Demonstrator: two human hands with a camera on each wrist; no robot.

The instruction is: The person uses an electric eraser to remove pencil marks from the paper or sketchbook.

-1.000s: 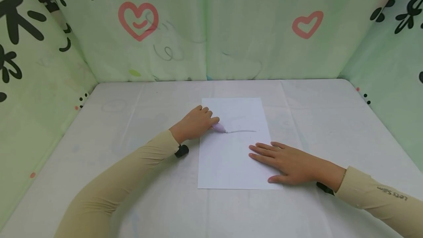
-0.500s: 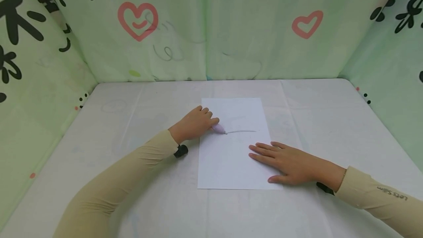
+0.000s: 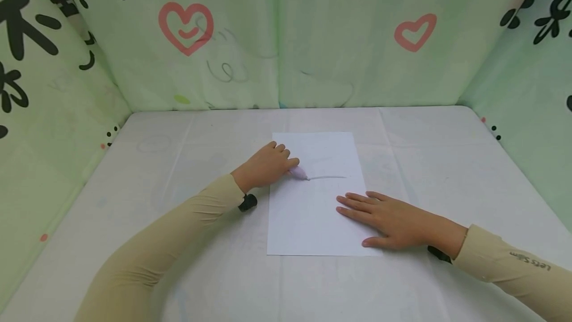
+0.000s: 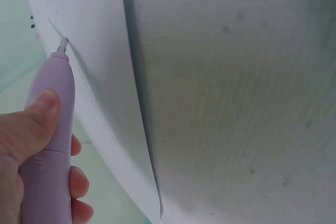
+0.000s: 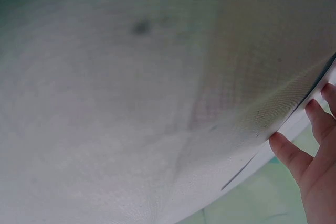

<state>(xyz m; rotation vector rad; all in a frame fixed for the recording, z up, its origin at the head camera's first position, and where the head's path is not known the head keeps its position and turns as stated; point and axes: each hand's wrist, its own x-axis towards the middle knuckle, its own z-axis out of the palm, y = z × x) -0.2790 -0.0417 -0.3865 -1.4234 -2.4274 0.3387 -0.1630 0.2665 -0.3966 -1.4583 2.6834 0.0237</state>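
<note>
My left hand grips a lilac electric eraser, thumb along its side and fingers wrapped around its body. In the left wrist view the narrow pale tip of the electric eraser meets the paper. A white sheet of paper lies on the table, with a thin grey line running right from the tip. My right hand rests flat on the sheet's lower right part, fingers spread and straight. In the right wrist view the fingers of the right hand touch the paper by its edge.
A white cloth with creases covers the table. Green curtains with red hearts and black markings stand behind and at both sides. Dark wrist cameras show under both wrists.
My left hand shifts slightly left, then back to the right, with the electric eraser's tip staying at the line's left end. The right hand and the paper stay in place.
</note>
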